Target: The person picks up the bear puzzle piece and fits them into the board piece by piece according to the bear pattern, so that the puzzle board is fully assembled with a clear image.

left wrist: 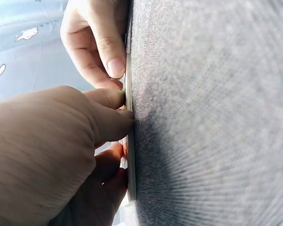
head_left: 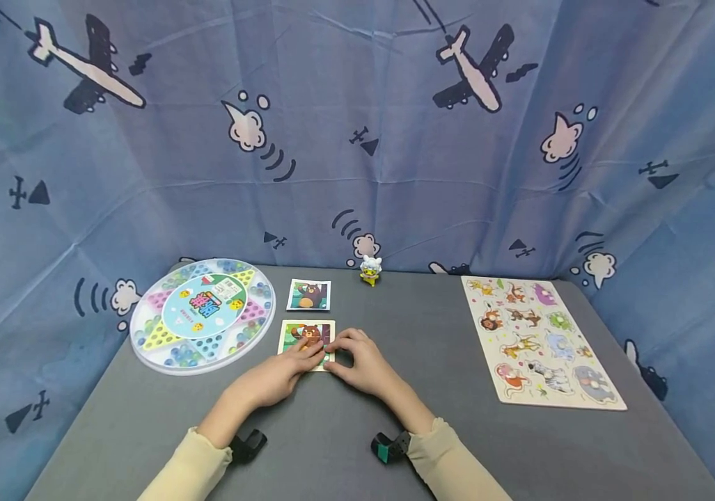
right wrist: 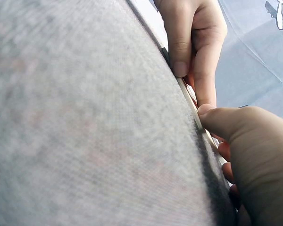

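A small square bear puzzle (head_left: 308,335) in a pale wooden frame lies flat on the grey table. My left hand (head_left: 278,379) rests on its lower part, the fingertips pressing on the picture. At the right edge my right hand (head_left: 366,365) has its fingers and thumb bent, holding the puzzle's side. In the left wrist view, the thin board (left wrist: 130,160) lies under the left fingertips, with the right hand (left wrist: 96,42) beyond. The right thumb (right wrist: 217,117) touches the board's edge (right wrist: 191,101) in the right wrist view. The fingers hide part of the picture.
Just behind lies a matching bear picture card (head_left: 309,295). A round marble game board (head_left: 144,348) is at left, and a wooden animal puzzle board (head_left: 501,355) at right. A small yellow-and-white figurine (head_left: 370,270) stands at the back by the blue curtain (head_left: 332,139).
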`<state>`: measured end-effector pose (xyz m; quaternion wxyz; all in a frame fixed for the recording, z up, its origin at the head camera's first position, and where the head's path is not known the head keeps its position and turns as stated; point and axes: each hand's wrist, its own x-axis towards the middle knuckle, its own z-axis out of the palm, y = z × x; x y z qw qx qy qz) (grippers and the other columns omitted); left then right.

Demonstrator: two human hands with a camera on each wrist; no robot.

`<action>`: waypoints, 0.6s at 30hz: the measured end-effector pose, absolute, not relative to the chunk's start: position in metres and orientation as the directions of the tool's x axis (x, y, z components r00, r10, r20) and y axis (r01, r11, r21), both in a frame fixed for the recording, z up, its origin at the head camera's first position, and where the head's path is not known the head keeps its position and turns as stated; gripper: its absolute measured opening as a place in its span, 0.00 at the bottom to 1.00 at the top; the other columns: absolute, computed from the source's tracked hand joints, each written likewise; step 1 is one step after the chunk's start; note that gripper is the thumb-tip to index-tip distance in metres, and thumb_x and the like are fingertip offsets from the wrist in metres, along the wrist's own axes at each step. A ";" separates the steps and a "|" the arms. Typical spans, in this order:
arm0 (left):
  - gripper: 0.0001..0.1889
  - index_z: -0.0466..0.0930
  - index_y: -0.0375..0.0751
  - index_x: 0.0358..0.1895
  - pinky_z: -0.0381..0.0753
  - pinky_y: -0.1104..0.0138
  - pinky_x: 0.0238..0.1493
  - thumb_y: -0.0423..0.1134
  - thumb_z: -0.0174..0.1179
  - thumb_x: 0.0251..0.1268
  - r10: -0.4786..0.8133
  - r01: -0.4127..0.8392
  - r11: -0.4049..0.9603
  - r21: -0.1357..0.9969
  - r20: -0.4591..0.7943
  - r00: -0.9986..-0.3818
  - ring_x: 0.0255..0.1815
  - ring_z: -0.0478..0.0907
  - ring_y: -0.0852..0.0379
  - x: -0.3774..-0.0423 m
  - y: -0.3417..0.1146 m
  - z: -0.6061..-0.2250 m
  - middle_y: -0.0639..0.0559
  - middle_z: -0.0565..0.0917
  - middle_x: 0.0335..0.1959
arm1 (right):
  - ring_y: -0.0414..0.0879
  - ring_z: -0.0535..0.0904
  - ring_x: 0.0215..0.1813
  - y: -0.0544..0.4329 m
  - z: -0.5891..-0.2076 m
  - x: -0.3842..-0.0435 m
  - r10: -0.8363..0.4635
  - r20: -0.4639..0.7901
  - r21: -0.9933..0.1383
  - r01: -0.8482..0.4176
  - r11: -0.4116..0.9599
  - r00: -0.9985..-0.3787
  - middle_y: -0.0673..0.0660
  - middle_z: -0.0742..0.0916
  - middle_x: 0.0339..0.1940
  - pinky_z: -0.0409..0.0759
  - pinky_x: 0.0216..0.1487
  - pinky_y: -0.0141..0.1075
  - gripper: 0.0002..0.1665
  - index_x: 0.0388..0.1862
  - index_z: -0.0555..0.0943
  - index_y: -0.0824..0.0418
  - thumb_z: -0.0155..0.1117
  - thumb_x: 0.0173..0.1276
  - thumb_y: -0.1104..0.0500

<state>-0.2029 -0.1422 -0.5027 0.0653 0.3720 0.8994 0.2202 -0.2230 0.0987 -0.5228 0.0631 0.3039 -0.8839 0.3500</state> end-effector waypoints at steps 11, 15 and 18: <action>0.25 0.71 0.36 0.78 0.63 0.35 0.77 0.27 0.49 0.81 0.714 0.643 0.579 0.501 0.068 -0.696 0.84 0.56 0.30 -0.202 -0.146 -0.503 0.38 0.66 0.82 | 0.51 0.80 0.54 0.098 -0.527 -0.221 -0.509 0.336 -0.568 -0.601 0.561 -0.792 0.55 0.87 0.51 0.82 0.56 0.48 0.15 0.50 0.91 0.58 0.79 0.68 0.54; 0.24 0.72 0.37 0.78 0.63 0.35 0.77 0.30 0.51 0.83 0.701 0.631 0.586 0.509 0.072 -0.709 0.84 0.56 0.31 -0.201 -0.145 -0.502 0.39 0.67 0.82 | 0.51 0.80 0.55 0.100 -0.526 -0.221 -0.506 0.315 -0.581 -0.584 0.566 -0.803 0.55 0.87 0.52 0.82 0.58 0.48 0.16 0.52 0.90 0.57 0.79 0.69 0.53; 0.24 0.73 0.36 0.77 0.62 0.37 0.79 0.33 0.55 0.81 0.692 0.621 0.609 0.493 0.051 -0.720 0.84 0.56 0.33 -0.199 -0.142 -0.497 0.38 0.67 0.81 | 0.51 0.81 0.57 0.101 -0.522 -0.219 -0.499 0.290 -0.595 -0.562 0.574 -0.817 0.56 0.87 0.53 0.82 0.60 0.50 0.17 0.54 0.89 0.58 0.76 0.71 0.52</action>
